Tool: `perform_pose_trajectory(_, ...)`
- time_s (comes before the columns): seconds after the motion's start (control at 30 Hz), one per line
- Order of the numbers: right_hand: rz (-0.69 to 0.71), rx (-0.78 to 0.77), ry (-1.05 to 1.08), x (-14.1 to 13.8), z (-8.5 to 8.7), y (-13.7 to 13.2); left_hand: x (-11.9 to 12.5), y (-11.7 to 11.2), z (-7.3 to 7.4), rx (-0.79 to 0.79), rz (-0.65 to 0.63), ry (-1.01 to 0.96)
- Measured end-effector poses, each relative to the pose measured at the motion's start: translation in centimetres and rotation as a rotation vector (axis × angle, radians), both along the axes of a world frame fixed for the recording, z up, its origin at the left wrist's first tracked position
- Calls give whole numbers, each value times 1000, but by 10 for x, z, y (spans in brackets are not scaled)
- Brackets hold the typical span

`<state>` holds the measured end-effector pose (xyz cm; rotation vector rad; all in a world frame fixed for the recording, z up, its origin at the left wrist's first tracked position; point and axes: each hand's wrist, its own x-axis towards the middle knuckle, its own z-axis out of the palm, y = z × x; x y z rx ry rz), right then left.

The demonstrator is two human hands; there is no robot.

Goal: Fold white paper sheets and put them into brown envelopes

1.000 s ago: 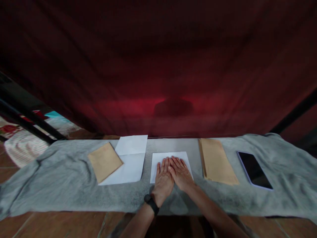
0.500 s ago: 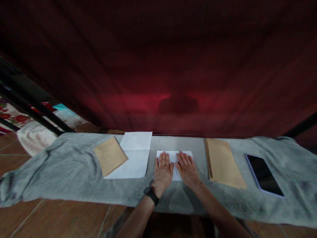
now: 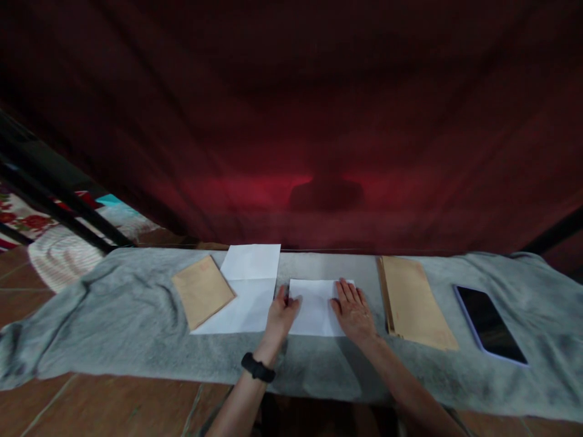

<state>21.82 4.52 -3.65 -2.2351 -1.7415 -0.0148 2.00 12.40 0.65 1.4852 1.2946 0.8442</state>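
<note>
A white sheet of paper, seemingly folded, lies on the grey cloth in front of me. My left hand is at its left edge, the thumb over the paper and the other fingers bent at the border, partly hidden. Flat on the sheet's right part rests my right hand, fingers stretched out. To the left is a larger white sheet with a crease across it. A brown paper envelope covers part of that sheet. On the right is a stack of brown envelopes.
A phone with a dark screen lies at the right. The grey cloth covers the low surface and is wrinkled at both ends. Behind it hangs a dark red curtain. Tiled floor shows at the front.
My left hand has slid left from the paper's middle to its left edge, and its fingers have bent. The right hand stays flat, slightly further right.
</note>
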Motion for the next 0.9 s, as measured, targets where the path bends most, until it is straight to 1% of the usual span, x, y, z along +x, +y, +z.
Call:
perform_pose_trajectory(0.07, 8, -1, 36, 1, 3, 1, 3, -1, 6, -70, -2, -118)
perform_pose_trajectory(0.13, 53, 26, 106, 4, 9, 4, 4, -3, 16, -86, -33, -167)
perform_pose_trajectory(0.2, 118, 95, 209, 9, 19, 6, 3, -5, 29, -26, -30, -181)
perform_pose_trajectory(0.23, 147, 143, 270, 11, 25, 7, 2, -6, 37, 45, -5, -174)
perform_pose_trajectory(0.27, 166, 199, 331, 14, 33, 8, 0, -9, 45, 186, 25, -137)
perform_pose_trajectory(0.3, 176, 258, 388, 16, 40, 8, -2, -12, 52, 375, 64, -76)
perform_pose_trajectory(0.33, 185, 319, 434, 17, 47, 8, -4, -17, 59, 563, 73, -1)
perform_pose_trajectory(0.4, 180, 423, 494, 18, 58, 6, -9, -27, 68, 887, -19, 183)
perform_pose_trajectory(0.43, 174, 458, 507, 17, 62, 4, -11, -33, 70, 1009, -83, 270)
perform_pose_trajectory(0.47, 171, 478, 512, 16, 64, 2, -13, -38, 71, 1103, -151, 350)
perform_pose_trajectory(0.53, 202, 453, 511, 15, 66, -3, -14, -48, 70, 1212, -279, 469)
perform_pose_trajectory(0.6, 295, 366, 506, 15, 63, -8, -14, -55, 69, 1235, -380, 529)
perform_pose_trajectory(0.7, 466, 210, 521, 21, 57, -13, -16, -58, 68, 1159, -483, 534)
perform_pose_trajectory(0.73, 504, 166, 533, 24, 54, -16, -18, -57, 68, 1111, -507, 521)
perform_pose_trajectory(0.8, 532, 93, 556, 30, 49, -21, -22, -52, 67, 986, -535, 490)
perform_pose_trajectory(0.9, 515, 41, 517, 36, 42, -30, -30, -39, 58, 731, -522, 444)
